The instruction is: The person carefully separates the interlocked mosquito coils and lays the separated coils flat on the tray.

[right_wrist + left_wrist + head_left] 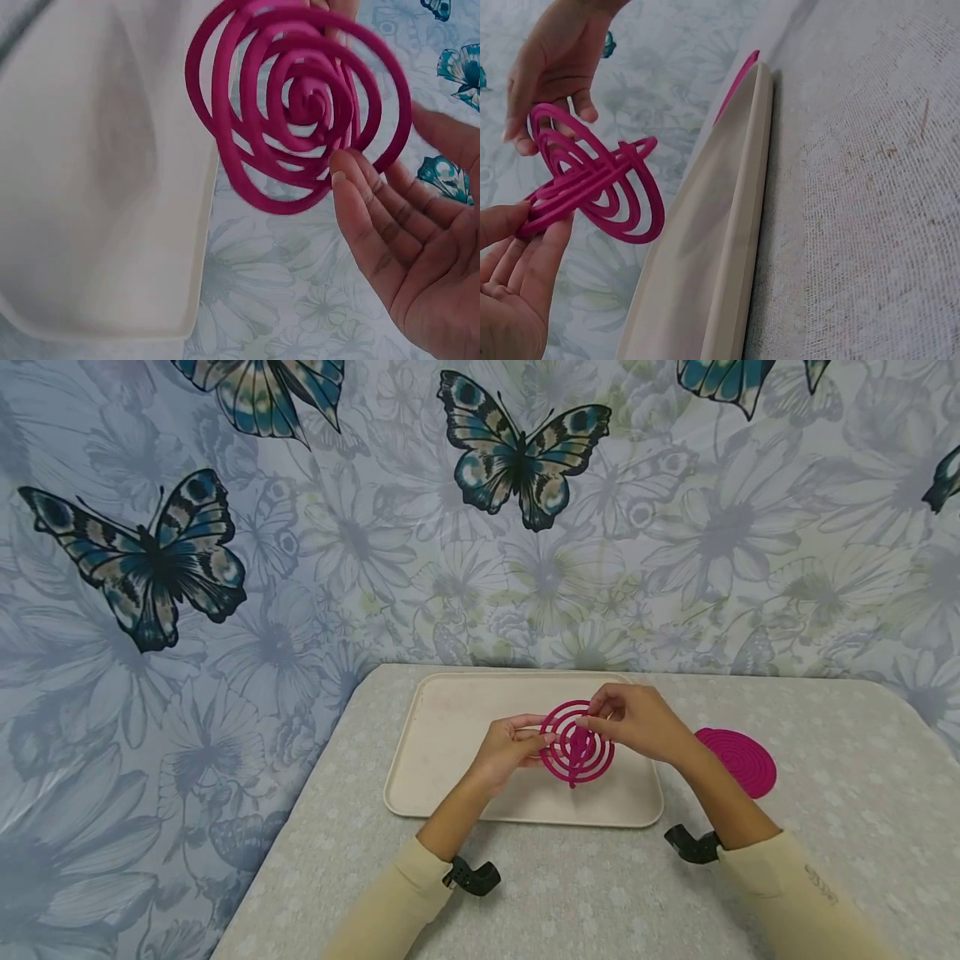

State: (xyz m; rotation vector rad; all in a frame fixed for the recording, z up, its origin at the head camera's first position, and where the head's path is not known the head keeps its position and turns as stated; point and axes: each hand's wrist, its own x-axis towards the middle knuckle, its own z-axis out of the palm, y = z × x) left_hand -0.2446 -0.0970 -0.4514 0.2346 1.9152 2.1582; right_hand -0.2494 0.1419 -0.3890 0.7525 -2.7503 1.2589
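A magenta spiral piece, made of two ringed discs crossing at an angle, is held up over the beige tray. My left hand pinches one disc by its edge, the thumb on one face and fingers beneath, as the left wrist view shows. On the opposite side, my right hand touches the other disc's rim with its fingertips. Its fingers are extended and its palm is turned toward the piece in the right wrist view. There, the coil's centre shows, while my left hand is mostly hidden behind the rings.
A flat magenta spiral disc lies on the table right of the tray, partly behind my right forearm. The table has a pale patterned cloth. Behind it hangs a butterfly-and-flower fabric backdrop. Dark wrist cameras jut from both sleeves.
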